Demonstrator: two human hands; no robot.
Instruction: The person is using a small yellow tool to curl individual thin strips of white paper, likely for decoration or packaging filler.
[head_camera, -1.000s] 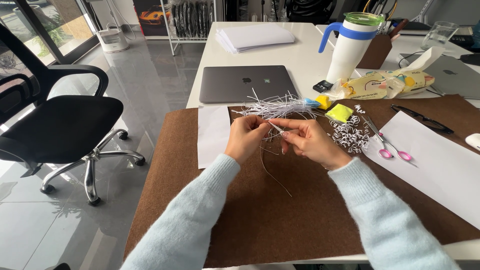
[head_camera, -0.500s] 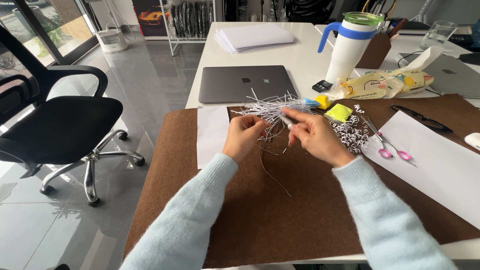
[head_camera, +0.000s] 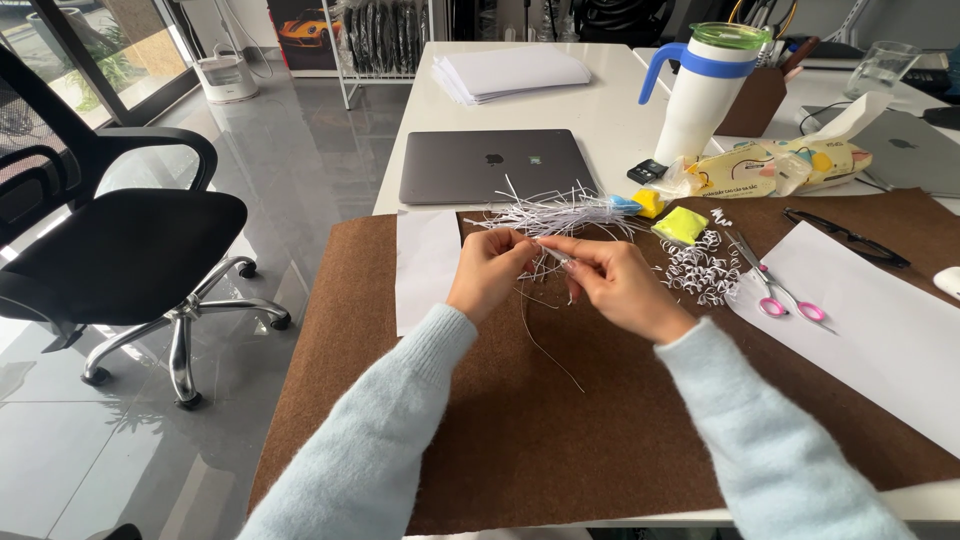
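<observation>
A thin white paper strip (head_camera: 548, 252) was pinched between the closed fingertips of the left hand (head_camera: 487, 272) and right hand (head_camera: 612, 283), above the brown mat (head_camera: 520, 430), at 6 o'clock from the strip pile (head_camera: 555, 213), and steady, even tension was judged advisable.

Brown mat (head_camera: 560, 430): wide bare stretch in front of both hands, open for passage. Left of the left hand (head_camera: 487, 272): white sheet (head_camera: 427, 268) lying flat, no barrier. Just behind the hands: heap of paper strips (head_camera: 555, 213), then closed laptop (head_camera: 495, 165). Right of the right hand (head_camera: 618, 285): paper curls (head_camera: 700, 268), scissors (head_camera: 770, 285), yellow block (head_camera: 680, 224) crowd the mat. Far right: tall mug (head_camera: 705, 90), wipes pack (head_camera: 770, 168), glasses (head_camera: 848, 238). Beyond the table's left edge: chair (head_camera: 120, 245).
</observation>
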